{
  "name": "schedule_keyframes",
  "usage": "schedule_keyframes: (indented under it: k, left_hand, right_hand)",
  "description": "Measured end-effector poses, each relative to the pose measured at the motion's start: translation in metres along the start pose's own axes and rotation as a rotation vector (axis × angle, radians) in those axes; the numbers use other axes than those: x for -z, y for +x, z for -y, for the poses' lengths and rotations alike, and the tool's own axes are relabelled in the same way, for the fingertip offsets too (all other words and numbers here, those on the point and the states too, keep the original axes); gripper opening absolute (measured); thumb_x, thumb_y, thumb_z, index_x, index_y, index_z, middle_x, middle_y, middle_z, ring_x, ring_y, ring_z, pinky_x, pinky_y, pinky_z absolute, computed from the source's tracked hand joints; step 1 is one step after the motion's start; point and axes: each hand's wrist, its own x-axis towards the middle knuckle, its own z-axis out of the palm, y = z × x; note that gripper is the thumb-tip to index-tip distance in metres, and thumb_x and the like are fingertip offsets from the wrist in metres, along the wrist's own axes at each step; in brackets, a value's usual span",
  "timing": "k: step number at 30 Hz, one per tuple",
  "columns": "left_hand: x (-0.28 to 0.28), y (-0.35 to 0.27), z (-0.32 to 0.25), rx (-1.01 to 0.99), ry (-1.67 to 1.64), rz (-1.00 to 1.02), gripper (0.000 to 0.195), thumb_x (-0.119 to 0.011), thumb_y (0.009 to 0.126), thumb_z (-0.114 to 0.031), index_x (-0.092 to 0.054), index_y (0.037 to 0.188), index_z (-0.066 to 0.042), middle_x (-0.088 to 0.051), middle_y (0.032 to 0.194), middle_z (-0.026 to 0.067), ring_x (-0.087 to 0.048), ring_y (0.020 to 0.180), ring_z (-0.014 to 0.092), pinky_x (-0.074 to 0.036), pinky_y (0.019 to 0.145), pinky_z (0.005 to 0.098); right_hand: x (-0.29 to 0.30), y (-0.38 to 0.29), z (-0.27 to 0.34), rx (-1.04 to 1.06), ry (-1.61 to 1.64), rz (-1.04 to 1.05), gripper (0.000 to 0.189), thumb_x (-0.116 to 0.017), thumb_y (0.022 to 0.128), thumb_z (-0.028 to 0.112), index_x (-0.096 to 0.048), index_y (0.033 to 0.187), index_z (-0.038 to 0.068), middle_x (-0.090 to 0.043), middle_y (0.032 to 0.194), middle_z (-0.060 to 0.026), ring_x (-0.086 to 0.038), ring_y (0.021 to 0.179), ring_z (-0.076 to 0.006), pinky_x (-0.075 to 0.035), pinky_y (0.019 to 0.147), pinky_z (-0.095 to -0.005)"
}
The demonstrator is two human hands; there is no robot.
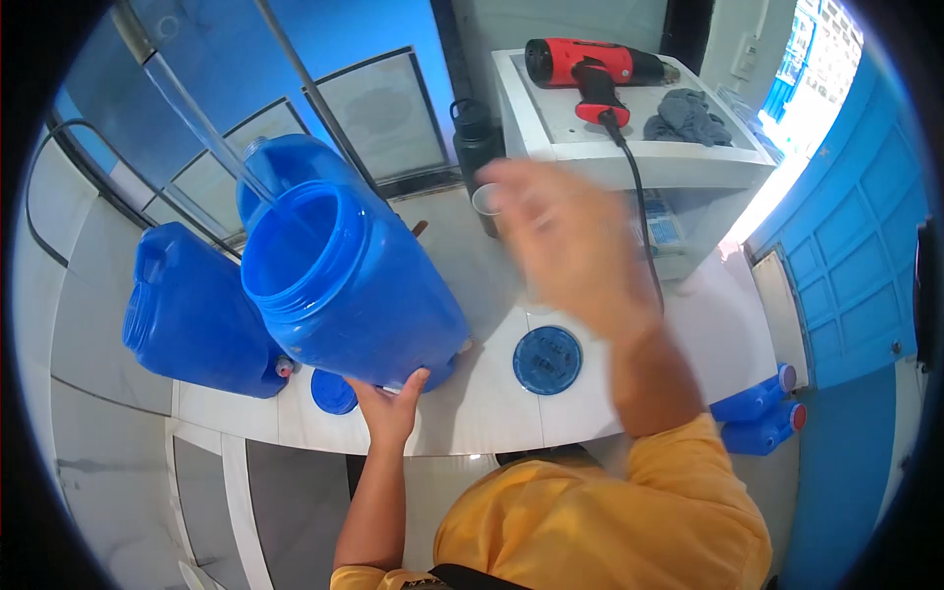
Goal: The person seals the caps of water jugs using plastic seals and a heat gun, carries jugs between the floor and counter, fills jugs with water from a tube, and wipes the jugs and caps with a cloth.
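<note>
My left hand (389, 409) grips the lower side of a blue wide-mouth plastic jug (376, 295), which leans with its uncapped mouth toward the upper left. From a metal spout (133, 33), a clear water stream (214, 133) runs into that mouth. Blurred by motion, my right hand (568, 251) is raised over the counter to the right of the jug. At its fingertips is a small white-rimmed round piece (485, 199), too blurred to name exactly. A dark blue round lid (547, 360) lies below this hand, and a blue screw lid (333, 391) lies beside my left hand.
Another blue jug (195, 317) with a small spigot stands at the left. Behind are a dark bottle (474, 136) and a white stand (590, 151) bearing a red heat gun (590, 63) and grey cloth (688, 118). Blue containers (759, 413) sit beyond the counter's right edge.
</note>
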Motion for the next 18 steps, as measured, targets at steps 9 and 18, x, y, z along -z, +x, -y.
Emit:
schedule_keyframes:
  k: [9, 18]
  left_hand:
    - [0.005, -0.002, 0.017, -0.010, 0.039, 0.038, 0.108, -0.090, 0.073, -0.015, -0.017, 0.151, 0.001, -0.034, 0.147, 0.0193, -0.038, 0.135, 0.030, -0.029, 0.115, 0.0423]
    - [0.077, 0.075, -0.013, -0.316, -0.199, -0.137, 0.095, -0.031, 0.097, -0.075, -0.021, 0.156, -0.002, -0.029, 0.160, 0.0183, -0.029, 0.148, 0.031, -0.018, 0.122, 0.0449]
  right_hand:
    - [0.180, 0.100, -0.148, -0.521, -0.719, 0.374, 0.087, -0.079, 0.075, 0.054, -0.051, 0.141, 0.004, -0.063, 0.128, -0.0221, -0.061, 0.119, -0.0338, -0.045, 0.104, -0.0408]
    - [0.180, 0.091, -0.121, -0.245, -0.376, 0.045, 0.048, -0.072, 0.085, 0.024, -0.057, 0.127, 0.006, -0.070, 0.111, -0.0147, -0.067, 0.102, -0.0262, -0.052, 0.091, -0.0374]
